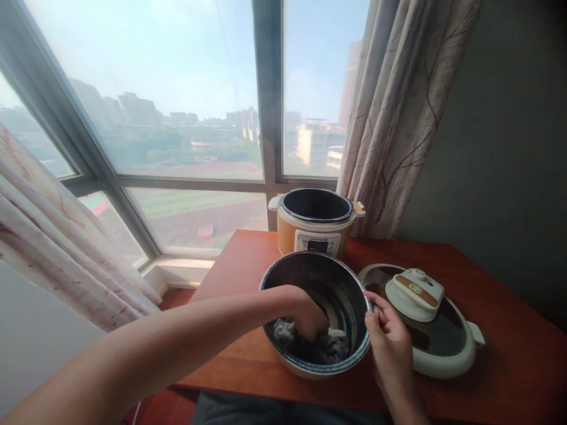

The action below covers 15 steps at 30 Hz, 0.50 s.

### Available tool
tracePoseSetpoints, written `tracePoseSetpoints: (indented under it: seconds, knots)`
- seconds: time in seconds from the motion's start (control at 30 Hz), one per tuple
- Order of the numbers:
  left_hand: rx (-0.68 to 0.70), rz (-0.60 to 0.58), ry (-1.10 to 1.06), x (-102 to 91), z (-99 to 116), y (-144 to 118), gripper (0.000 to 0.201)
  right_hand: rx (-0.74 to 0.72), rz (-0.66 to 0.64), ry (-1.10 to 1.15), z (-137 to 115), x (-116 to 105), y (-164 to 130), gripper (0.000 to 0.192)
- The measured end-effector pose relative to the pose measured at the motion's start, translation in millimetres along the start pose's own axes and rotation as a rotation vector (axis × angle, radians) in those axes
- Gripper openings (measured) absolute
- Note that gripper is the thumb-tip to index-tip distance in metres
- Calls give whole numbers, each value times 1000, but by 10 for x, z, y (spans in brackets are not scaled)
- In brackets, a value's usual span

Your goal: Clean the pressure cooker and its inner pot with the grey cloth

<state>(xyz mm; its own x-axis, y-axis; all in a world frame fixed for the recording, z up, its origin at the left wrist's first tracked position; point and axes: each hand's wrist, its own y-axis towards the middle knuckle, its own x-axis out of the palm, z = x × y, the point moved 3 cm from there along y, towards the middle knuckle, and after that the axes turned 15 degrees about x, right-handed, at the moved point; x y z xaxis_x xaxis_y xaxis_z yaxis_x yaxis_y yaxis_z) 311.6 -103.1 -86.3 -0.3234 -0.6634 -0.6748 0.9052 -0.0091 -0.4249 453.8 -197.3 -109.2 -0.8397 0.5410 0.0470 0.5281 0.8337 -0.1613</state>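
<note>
A dark inner pot [283,274] stands near the front of a red-brown table [509,342]. My left hand [308,316] reaches down inside it, fingers closed on a grey cloth [286,332] pressed against the pot's bottom. My right hand [387,336] grips the pot's right rim, thumb at the edge. Behind the pot stands the orange and cream cooker body [315,227], open at the top.
The cooker's cream lid [443,345] lies flat on the table just right of my right hand. A wide window is behind the table, with curtains [398,118] at its right and at the far left. A grey wall runs along the right.
</note>
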Motion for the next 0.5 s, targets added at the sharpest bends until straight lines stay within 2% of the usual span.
tracePoseSetpoints:
  seconds: [0.1, 0.13, 0.2, 0.33, 0.43, 0.5]
  knots:
    - [-49, -191, -312, -83, -142, -164, 16, 11, -5, 7, 6, -13, 2, 48]
    - [-70, -147, -464, -162, -182, -264, 15, 16, -8, 10, 9, -15, 2, 49]
    - [-58, 84, -685, -375, -244, -498, 19, 27, -12, 17, 17, -16, -1, 51]
    - [19, 526, -866, -694, -268, -925, 37, 32, -10, -3, 40, -15, -1, 55]
    - [82, 768, -966, -745, -194, -1049, 43, -13, 0, -104, 42, -48, 31, 55]
    - [114, 904, -1015, -720, -114, -1058, 45, -116, 40, -213, -9, -96, 54, 53]
